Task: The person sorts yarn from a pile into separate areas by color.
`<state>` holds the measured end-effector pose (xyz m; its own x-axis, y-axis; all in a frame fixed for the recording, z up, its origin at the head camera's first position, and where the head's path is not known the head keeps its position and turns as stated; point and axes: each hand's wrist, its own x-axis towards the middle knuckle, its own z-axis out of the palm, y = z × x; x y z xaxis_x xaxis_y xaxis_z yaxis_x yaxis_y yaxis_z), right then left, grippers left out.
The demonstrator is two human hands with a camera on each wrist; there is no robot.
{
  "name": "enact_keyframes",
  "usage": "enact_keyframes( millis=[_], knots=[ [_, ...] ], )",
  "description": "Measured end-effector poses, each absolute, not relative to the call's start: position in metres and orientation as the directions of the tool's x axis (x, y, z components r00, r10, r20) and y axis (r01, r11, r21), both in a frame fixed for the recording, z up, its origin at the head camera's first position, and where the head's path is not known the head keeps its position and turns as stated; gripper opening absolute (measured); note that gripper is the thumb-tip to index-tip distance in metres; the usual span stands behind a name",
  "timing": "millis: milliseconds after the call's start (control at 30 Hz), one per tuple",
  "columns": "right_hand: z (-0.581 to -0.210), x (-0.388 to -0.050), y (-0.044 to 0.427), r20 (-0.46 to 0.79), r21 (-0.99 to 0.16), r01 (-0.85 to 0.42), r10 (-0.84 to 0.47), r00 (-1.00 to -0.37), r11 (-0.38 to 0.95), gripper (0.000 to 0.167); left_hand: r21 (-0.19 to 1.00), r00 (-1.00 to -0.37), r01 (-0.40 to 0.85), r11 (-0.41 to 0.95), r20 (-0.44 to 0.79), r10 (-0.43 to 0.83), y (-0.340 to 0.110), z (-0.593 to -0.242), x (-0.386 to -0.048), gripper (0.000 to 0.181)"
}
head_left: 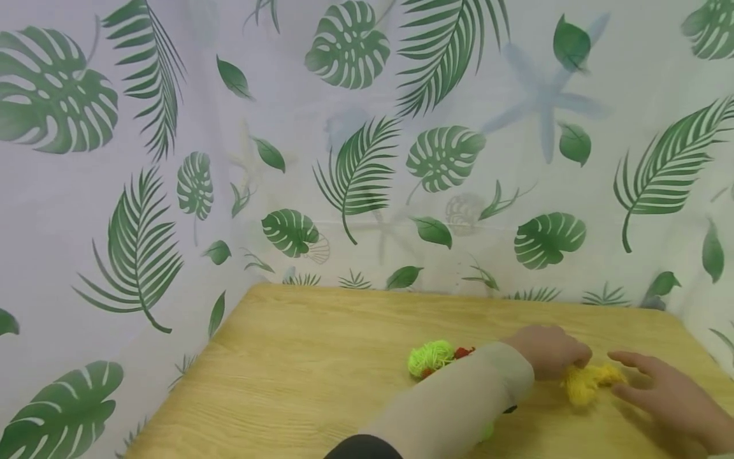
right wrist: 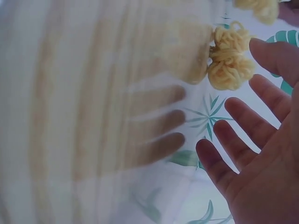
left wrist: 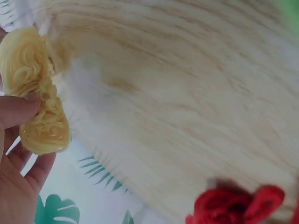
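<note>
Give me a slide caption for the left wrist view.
Left hand holding a yellow yarn bundle at a wood-grain tabletop, with red yarn at the lower right.

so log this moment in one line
left hand: pinches yellow yarn | right hand: spread near it | table: green yarn, red yarn

Head view looks forward and down across the table (head_left: 287, 370) — both closer wrist views share yellow yarn (head_left: 581, 387).

White backdrop sheet (head_left: 281, 89) w/ green monstera (head_left: 350, 48) & palm-frond print (head_left: 367, 169), plus faint blue starfish (head_left: 547, 99), runs behind & L of lt. wood-grain tabletop (head_left: 298, 363), glossy in R wrist cam.
</note>
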<state>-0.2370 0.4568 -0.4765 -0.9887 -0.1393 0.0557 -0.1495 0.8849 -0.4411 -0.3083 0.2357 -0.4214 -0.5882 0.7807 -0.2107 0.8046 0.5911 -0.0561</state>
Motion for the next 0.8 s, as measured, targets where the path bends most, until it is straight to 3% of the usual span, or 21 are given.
enact_keyframes(
  millis=[167, 467, 800],
  knots=[
    [-0.473, -0.234, 0.456, 0.026, -0.443, -0.137, -0.140, -0.990, 0.886, 0.071, -0.092, -0.607, 0.790, 0.606, -0.250, 0.754, 0.248, -0.432, -0.308, 0.019],
    [-0.470, -0.232, 0.454, 0.038, -0.442, -0.139, -0.136, -0.990, 0.886, 0.070, -0.123, -0.576, 0.817, 0.564, -0.226, 0.786, 0.251, -0.438, -0.311, 0.031],
    [-0.465, -0.232, 0.452, 0.073, -0.455, -0.159, -0.141, -0.987, 0.876, 0.070, -0.193, -0.564, 0.825, 0.531, -0.228, 0.794, 0.221, -0.426, -0.308, 0.046]
  ],
)
